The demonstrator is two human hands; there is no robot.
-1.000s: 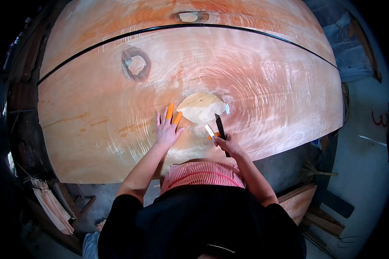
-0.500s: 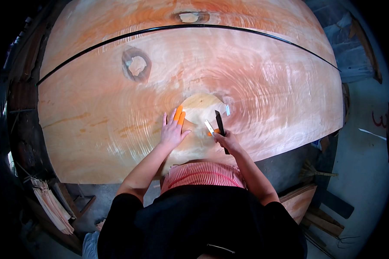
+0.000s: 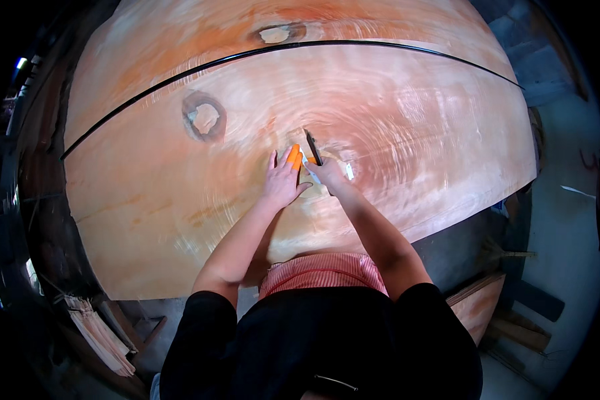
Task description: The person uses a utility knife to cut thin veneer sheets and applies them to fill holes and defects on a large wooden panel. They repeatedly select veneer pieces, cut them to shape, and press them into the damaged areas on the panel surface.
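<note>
A large sheet of pinkish-orange wood veneer (image 3: pixel 147 167) lies before me. My left hand (image 3: pixel 285 180) rests flat on it with fingers spread, orange covers on two fingertips. Close by on its right, my right hand (image 3: pixel 329 176) is closed round a slim dark knife (image 3: pixel 313 147) with a slanted tip, pointing away from me. A narrow white strip (image 3: pixel 304 156) shows between the hands; whether the right hand holds it I cannot tell. A small pale piece of tape (image 3: pixel 349 171) sits just right of that hand. The hands mostly cover the veneer beneath them.
A thin black rod or cord (image 3: pixel 247 55) crosses the sheet beyond my hands. Two ragged knot holes show, one nearer (image 3: pixel 205 118) and one farther (image 3: pixel 275 35). Bundled veneer strips (image 3: pixel 100 337) stand at lower left, a wooden board (image 3: pixel 479 300) and a brush (image 3: pixel 507 254) at lower right.
Both hands have moved farther away and closer together, the right with its knife going leftward. The pale round patch seen between them before is now mostly covered. The view has shifted slightly.
</note>
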